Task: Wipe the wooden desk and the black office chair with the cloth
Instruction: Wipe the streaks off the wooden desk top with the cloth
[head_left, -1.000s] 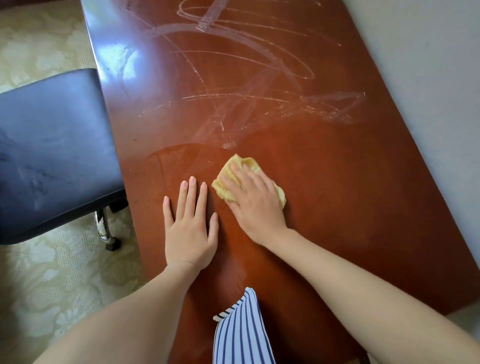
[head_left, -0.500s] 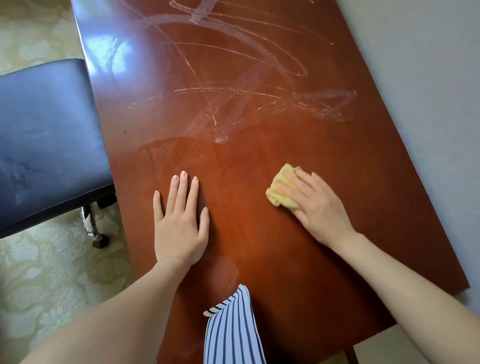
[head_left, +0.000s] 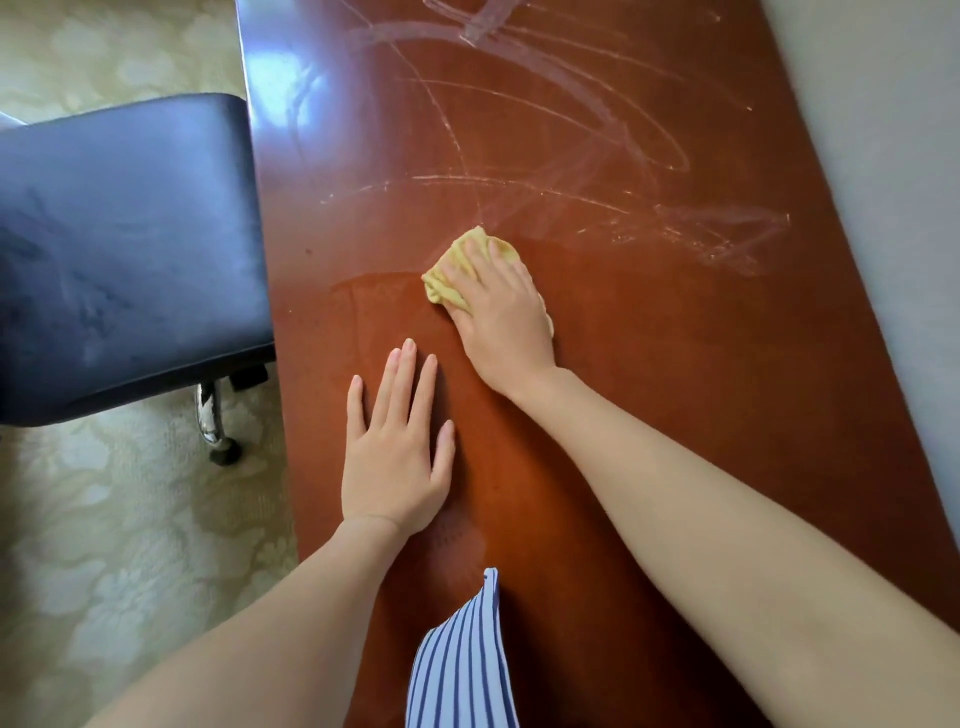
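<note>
Now, from my remote seat I see the right hand (head_left: 501, 317) lying palm-down on the yellow cloth (head_left: 448, 285), fingers stretched close together over the bunched fabric and pressing it onto the wooden desk (head_left: 691, 395); the thumb is hidden from me, so I cannot tell whether it tucks under the cloth. The cloth sits near the middle of the desktop, at about one o'clock from the left hand (head_left: 395, 462) and near it but not touching; its crumpled edge pokes out from under the fingertips toward ten and twelve o'clock. The left hand rests flat on the bare wood, fingers straight and slightly spread, holding nothing. Pale looping streaks (head_left: 597, 135) cross the glossy surface from twelve to two o'clock of the cloth. The black office chair (head_left: 119, 249) stands at nine o'clock, its padded seat just beside the desk's edge, one chrome leg (head_left: 209, 415) showing beneath it on the cream patterned carpet (head_left: 104, 561). A grey wall (head_left: 893, 156) runs along the desk at three o'clock; a blue-striped garment (head_left: 462, 660) hangs in at six o'clock.
</note>
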